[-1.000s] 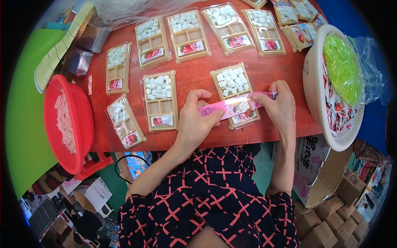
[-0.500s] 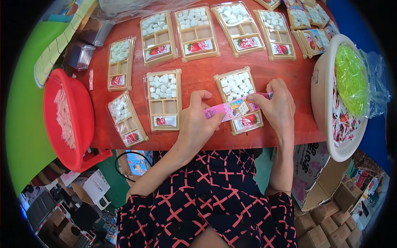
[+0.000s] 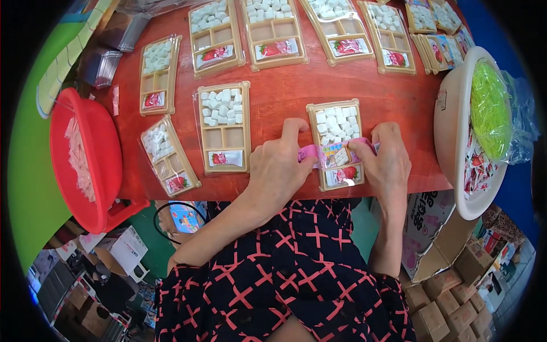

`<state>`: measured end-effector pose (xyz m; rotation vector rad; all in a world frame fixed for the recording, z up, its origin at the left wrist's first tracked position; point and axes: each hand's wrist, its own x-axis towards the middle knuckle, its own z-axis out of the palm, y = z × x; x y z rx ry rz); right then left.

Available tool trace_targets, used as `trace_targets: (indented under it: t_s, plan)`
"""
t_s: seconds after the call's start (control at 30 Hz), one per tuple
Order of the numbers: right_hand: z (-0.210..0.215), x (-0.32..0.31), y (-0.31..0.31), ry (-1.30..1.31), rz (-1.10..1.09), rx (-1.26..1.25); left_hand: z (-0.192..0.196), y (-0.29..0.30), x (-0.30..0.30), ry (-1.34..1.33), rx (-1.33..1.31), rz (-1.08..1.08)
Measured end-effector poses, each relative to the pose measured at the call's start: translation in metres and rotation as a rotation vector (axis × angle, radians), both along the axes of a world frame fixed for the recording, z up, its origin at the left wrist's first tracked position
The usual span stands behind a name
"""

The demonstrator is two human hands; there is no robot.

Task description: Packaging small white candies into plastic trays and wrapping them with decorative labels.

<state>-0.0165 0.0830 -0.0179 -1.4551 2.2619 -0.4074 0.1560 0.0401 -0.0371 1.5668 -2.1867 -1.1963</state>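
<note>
PINK STRIP (image 3: 334, 155) POSITIONED ACROSS TRAY (image 3: 313, 126)

The tan compartmented tray lies near the person's edge of the red table (image 3: 279, 94), slightly tilted to the left at its far end. The pink strip runs crosswise over its middle, with a multicoloured printed panel at the strip's centre. White pieces (image 3: 338, 122) fill the compartment beyond the strip; a strawberry-printed sachet (image 3: 343, 174) occupies the compartment nearest the person.

Hand state: the two hands are apart, one on each side of the tray. The left hand (image 3: 278, 165) pinches the left end of the pink strip between thumb and fingers, with its index finger bent above. The right hand (image 3: 390, 157) grips the right end, thumb on the upper face; its fingertips are partly hidden. Whether either end reaches beneath the tray cannot be told.

Surrounding items: a second tray (image 3: 247, 128), similarly loaded, lies just left of the left hand. Four loaded trays (image 3: 283, 27) form a row at the far side. A red basin (image 3: 109, 151) at the left contains pale pink packets (image 3: 80, 162). A white basin (image 3: 449, 134) at the right contains printed sachets (image 3: 477, 168) and bagged green shreds (image 3: 488, 114).
</note>
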Motion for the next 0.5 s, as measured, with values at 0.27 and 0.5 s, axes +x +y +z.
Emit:
trace_targets:
  t_s: [0.27,0.5]
  plan:
    - [-0.002,0.011,0.015,0.022,-0.153,0.007,-0.001,-0.003,0.002,-0.002,-0.002,-0.11]
    - [-0.004,0.014,0.015,0.011,-0.164,-0.008,-0.002,0.004,0.011,0.132,-0.167,-0.105]
